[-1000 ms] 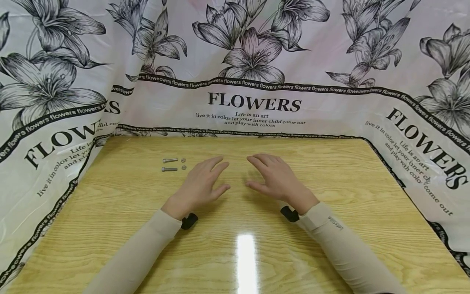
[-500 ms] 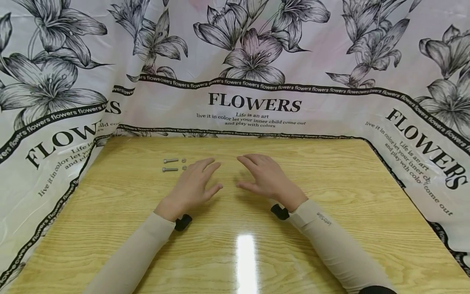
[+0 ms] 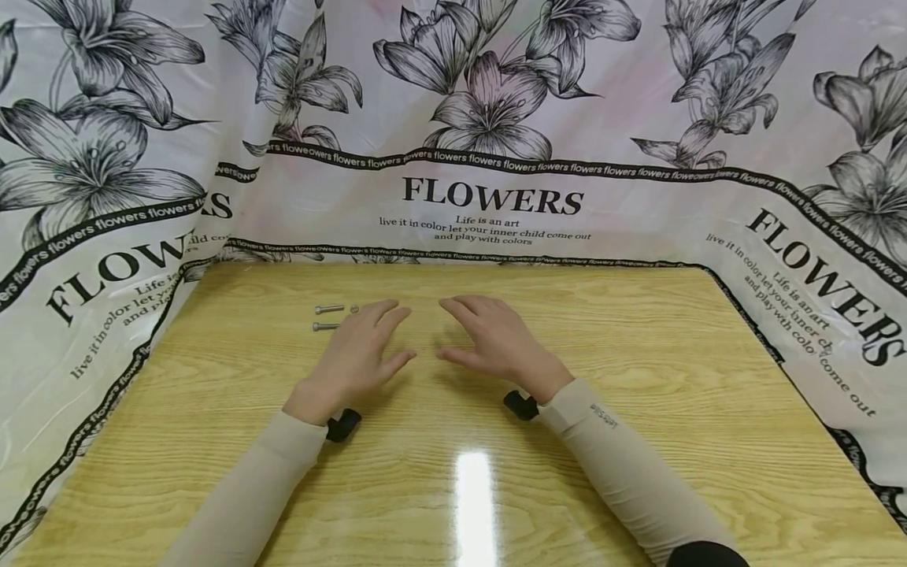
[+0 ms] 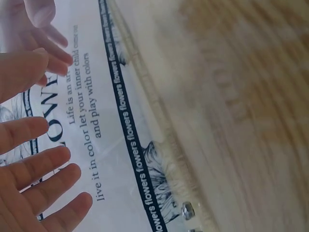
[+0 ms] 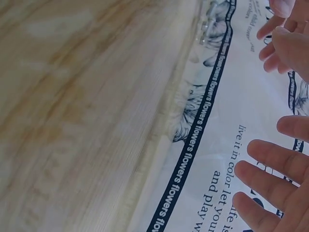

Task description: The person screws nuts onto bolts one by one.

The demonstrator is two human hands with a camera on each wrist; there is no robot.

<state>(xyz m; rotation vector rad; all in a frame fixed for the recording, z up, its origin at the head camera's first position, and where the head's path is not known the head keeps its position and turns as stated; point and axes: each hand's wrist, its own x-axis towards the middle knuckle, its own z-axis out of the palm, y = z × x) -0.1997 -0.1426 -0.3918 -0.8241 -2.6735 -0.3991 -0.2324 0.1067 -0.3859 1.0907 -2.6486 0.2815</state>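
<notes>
In the head view my left hand (image 3: 347, 358) hovers over the table left of the middle, fingers extended and thumb apart, holding nothing. Facing it across a gap, my right hand (image 3: 499, 340) has its fingers extended too, with nothing in its grasp. Just beyond the left hand lie two metal bolts, an upper bolt (image 3: 329, 309) and a lower bolt (image 3: 325, 326), roughly parallel. A small nut (image 3: 355, 309) sits right of the upper bolt, close to the left fingertips. Whatever lies right of the lower bolt is hidden by the left hand.
The wood-grain table (image 3: 638, 331) reaches back to a flower-printed curtain (image 3: 489, 205) that also hangs along both sides. Black wrist mounts (image 3: 522, 405) sit under both sleeves. A bright light reflection (image 3: 475, 504) shows near the front.
Both hands have drifted left, the right one farther, so the gap between them is narrower. The left hand now covers a second nut seen earlier. The bolts have not moved.
</notes>
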